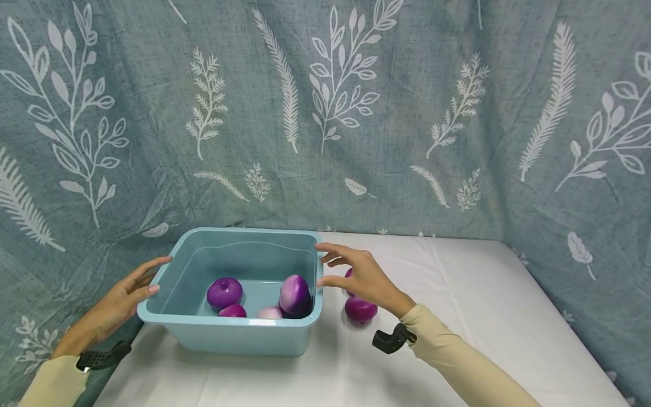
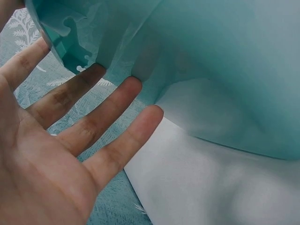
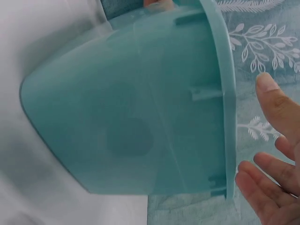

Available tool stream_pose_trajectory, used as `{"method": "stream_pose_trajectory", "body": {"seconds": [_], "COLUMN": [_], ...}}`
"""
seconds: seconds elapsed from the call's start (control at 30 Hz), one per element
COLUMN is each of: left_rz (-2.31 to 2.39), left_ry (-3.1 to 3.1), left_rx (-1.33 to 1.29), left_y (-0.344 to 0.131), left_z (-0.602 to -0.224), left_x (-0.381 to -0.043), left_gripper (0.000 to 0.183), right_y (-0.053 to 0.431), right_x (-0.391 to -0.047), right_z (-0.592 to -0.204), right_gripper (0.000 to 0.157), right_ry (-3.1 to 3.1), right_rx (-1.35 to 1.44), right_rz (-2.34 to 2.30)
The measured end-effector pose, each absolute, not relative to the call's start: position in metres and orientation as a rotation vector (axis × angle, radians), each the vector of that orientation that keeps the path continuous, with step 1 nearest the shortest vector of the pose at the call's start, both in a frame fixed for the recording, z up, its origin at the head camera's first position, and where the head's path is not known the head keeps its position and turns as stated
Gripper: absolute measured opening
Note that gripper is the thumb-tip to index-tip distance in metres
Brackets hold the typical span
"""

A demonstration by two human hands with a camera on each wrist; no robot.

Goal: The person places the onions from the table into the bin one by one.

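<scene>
Bin (image 1: 239, 338) sits between left hand (image 1: 119, 299) and right hand (image 1: 363, 277), fingers extended; contact unclear

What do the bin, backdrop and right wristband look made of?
Bin: likely moulded plastic, smooth with a soft sheen; even colour, ribs on its outer side.
Backdrop: probably fabric, matte; it creases and hangs in folds.
Right wristband: perhaps rubber or silicone, black and dull; small holes show, but that doesn't settle it.

Tub (image 1: 239, 338): one. Onions (image 1: 224, 293): six visible, four inside, two outside, one of these partly hidden. Hands (image 1: 114, 302): two. Wristbands (image 1: 104, 357): two. Sleeves (image 1: 463, 362): two.
</scene>
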State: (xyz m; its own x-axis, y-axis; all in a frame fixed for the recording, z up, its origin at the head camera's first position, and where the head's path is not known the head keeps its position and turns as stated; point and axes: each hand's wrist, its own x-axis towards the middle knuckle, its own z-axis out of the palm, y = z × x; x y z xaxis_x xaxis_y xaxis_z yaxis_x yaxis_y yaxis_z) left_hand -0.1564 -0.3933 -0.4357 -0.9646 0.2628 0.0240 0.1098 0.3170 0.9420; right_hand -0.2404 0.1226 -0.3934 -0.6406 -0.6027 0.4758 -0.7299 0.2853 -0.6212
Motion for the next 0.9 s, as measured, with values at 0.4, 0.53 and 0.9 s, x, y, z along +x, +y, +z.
{"method": "stream_pose_trajectory", "body": {"seconds": [0.4, 0.53, 0.9], "left_rz": [1.772, 1.764, 1.758], "left_ry": [2.402, 2.407, 2.407], "left_rx": [0.38, 0.382, 0.401], "left_y": [-0.392, -0.393, -0.393], "left_z": [-0.436, -0.435, -0.435], "left_x": [-0.157, -0.157, -0.156], "left_gripper": [0.063, 0.063, 0.063], "right_y": [0.173, 0.191, 0.215], "right_x": [-0.279, -0.294, -0.309], "right_z": [-0.433, -0.453, -0.49], "right_gripper": [0.056, 0.057, 0.064], "right_ry": [-2.537, -2.607, -2.734], "right_rx": [0.969, 0.879, 0.828], "right_rz": [1.109, 1.059, 1.094]}}
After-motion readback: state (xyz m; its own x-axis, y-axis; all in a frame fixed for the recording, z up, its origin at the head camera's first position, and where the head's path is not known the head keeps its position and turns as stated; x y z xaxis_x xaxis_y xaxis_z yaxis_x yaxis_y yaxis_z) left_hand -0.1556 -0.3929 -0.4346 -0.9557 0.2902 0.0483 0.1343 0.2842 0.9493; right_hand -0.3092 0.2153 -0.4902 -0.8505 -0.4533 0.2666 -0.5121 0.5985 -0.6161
